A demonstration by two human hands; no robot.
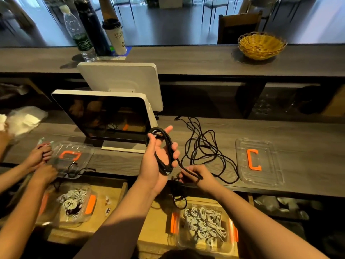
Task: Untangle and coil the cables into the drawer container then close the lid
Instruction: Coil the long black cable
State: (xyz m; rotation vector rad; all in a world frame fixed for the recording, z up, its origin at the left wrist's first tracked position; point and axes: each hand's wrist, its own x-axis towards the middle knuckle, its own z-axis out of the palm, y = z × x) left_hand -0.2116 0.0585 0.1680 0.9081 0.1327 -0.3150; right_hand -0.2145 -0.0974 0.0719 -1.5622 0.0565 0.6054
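**Counter, cable half coiled**

Grey wood counter [280,131] w/ a screen at back. Left hand [158,156] holds black cable [164,146] loops wound round its palm; right hand [197,174] pinches the strand just below. Rest of cable sprawls on counter. Clear lid [268,165] lies at right; container [205,227] of white cables sits in drawer below.

Take the screen [106,116] as your landmark. Just right of it, loose black cable [203,146] sprawls over the counter [298,131], blocking the path to the clear lid [258,161] further right. Beyond that lid the counter lies bare. Left of the screen, another person's hands [40,156] and a second lid [74,156] fill the space. Below the screen, the open container [205,225] of white cables is reachable from above
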